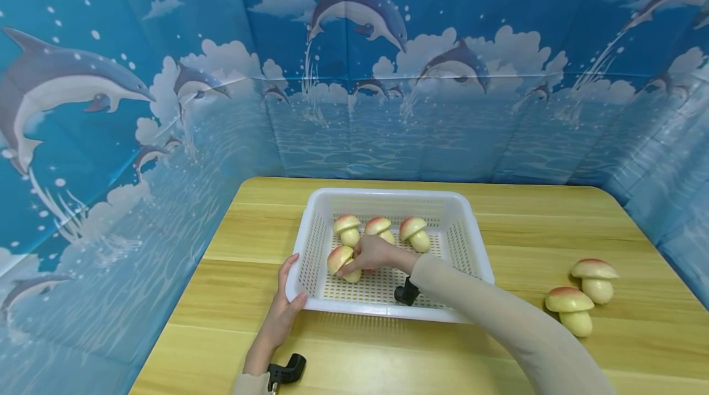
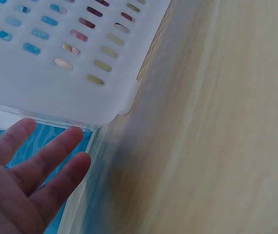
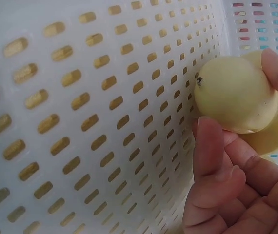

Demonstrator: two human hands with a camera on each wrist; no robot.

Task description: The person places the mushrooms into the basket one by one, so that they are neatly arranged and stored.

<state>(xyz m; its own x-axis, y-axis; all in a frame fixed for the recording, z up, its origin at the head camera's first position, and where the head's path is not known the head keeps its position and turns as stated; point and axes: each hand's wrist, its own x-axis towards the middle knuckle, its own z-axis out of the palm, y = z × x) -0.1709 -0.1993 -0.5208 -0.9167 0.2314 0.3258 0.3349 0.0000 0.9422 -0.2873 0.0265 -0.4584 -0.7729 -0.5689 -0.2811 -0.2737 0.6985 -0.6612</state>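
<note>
Toy mushroom (image 1: 341, 261) pinched by right hand (image 1: 372, 253) at frame centre, inside white basket (image 1: 471, 241), seemingly stem-down, just off the floor. Left hand (image 1: 284, 309), fingers straight, rests on basket's lower-left corner.

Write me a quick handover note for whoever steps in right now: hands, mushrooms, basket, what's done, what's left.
Right hand grips a toy mushroom inside the white basket, low over its floor.
Left hand, fingers straight, rests against the basket's near left corner.
Done: three mushrooms stand in a row at the basket's back.
Left: release the held one; two more mushrooms wait on the table, right of the basket.
</note>
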